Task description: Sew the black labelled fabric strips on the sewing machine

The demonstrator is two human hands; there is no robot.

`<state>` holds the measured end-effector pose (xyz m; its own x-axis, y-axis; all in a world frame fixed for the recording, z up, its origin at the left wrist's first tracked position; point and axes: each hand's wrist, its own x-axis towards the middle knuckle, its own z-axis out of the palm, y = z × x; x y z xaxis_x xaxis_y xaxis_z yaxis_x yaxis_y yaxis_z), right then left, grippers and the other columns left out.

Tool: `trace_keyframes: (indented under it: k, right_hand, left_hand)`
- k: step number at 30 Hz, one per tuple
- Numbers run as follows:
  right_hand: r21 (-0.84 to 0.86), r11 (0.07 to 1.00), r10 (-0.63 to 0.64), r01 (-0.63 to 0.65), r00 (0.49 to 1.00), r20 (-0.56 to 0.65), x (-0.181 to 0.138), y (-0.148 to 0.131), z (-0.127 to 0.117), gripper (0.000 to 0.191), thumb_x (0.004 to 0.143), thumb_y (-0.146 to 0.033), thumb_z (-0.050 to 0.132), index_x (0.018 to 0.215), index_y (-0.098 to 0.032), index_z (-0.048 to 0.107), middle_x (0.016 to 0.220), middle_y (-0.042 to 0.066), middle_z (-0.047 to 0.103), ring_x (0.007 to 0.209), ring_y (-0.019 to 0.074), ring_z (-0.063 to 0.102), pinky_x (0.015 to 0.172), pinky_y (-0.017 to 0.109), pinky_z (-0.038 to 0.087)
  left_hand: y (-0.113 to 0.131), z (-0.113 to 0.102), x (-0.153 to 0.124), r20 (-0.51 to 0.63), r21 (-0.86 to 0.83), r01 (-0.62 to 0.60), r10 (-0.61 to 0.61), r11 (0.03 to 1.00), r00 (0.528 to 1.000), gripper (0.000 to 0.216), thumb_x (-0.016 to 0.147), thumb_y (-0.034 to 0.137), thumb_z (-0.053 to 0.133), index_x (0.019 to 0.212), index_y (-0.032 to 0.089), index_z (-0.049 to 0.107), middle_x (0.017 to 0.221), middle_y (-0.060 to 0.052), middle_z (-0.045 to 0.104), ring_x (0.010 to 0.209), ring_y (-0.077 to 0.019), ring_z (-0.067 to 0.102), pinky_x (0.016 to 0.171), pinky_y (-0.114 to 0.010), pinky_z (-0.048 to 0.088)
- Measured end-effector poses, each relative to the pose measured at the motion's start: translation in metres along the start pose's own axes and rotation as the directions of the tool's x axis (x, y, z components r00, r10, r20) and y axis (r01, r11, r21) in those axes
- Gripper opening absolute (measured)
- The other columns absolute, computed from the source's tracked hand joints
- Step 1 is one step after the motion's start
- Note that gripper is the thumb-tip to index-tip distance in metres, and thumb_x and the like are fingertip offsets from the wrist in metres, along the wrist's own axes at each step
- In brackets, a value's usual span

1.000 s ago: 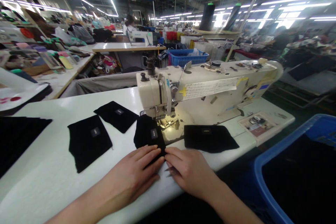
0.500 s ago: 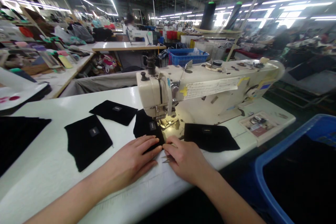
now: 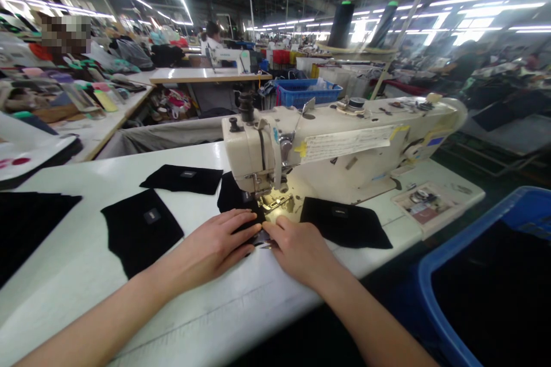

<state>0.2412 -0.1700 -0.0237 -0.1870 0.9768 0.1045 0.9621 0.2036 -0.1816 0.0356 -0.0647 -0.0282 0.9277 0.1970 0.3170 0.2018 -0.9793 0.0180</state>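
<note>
My left hand (image 3: 221, 241) lies with fingers stretched out on a black fabric piece (image 3: 230, 198) with a small dark label, pressing it flat at the needle of the sewing machine (image 3: 253, 155). Close beside it, my right hand (image 3: 299, 246) is closed, its fingertips at the fabric's right edge. A small metal tool with pointed tips (image 3: 263, 245) sticks out under the right fingers; its handle is hidden in the palm. Another labelled black piece (image 3: 344, 223) lies to the right. Two more, a near black piece (image 3: 133, 235) and a far black piece (image 3: 183, 179), lie on the left.
The white sewing table (image 3: 202, 309) carries a dark fabric stack (image 3: 30, 223) at its left edge. A blue bin (image 3: 434, 298) with dark contents stands at the right. Behind the machine are a blue basket (image 3: 307, 93) and another worktable (image 3: 172, 75).
Both hands have shifted slightly away from me and left, toward the needle, with the black piece under the left fingers. The left hand now covers part of its label.
</note>
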Motion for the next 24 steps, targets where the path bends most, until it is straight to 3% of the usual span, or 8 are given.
trace_keyframes:
  k: [6, 17, 24]
  right_hand:
    - [-0.001, 1.000, 0.007, -0.007, 1.000, -0.015, 0.001, -0.002, 0.000, 0.030, 0.098, -0.024, 0.054, 0.128, -0.021, 0.061, 0.103, 0.005, 0.069, 0.077, 0.0214, 0.070, 0.059, 0.030, 0.047]
    - [0.065, 0.998, 0.018, -0.014, 0.998, -0.060, -0.028, 0.005, 0.005, 0.039, 0.091, -0.013, 0.059, 0.129, -0.018, 0.061, 0.105, 0.007, 0.070, 0.083, 0.0206, 0.070, 0.065, 0.028, 0.049]
    - [0.068, 0.997, 0.052, -0.035, 0.964, -0.259, -0.043, 0.021, 0.005, 0.038, 0.084, -0.007, 0.060, 0.120, -0.017, 0.066, 0.096, 0.005, 0.069, 0.073, 0.0182, 0.068, 0.060, 0.027, 0.048]
  left_hand:
    - [-0.011, 0.001, 0.002, 0.006, -0.021, 0.005, -0.005, 1.000, 1.000, 0.035, 0.103, 0.031, 0.048, 0.127, 0.015, 0.068, 0.131, -0.016, 0.066, 0.121, -0.0303, 0.063, 0.101, -0.047, 0.057]
    - [-0.030, 0.001, 0.010, 0.014, -0.020, 0.032, -0.032, 0.999, 0.999, 0.035, 0.104, 0.032, 0.046, 0.126, 0.016, 0.068, 0.131, -0.016, 0.065, 0.119, -0.0291, 0.063, 0.101, -0.047, 0.056]
    - [-0.038, 0.002, 0.016, 0.002, -0.054, 0.056, -0.056, 0.997, 0.998, 0.035, 0.104, 0.032, 0.046, 0.126, 0.017, 0.068, 0.126, -0.015, 0.065, 0.115, -0.0272, 0.063, 0.100, -0.043, 0.056]
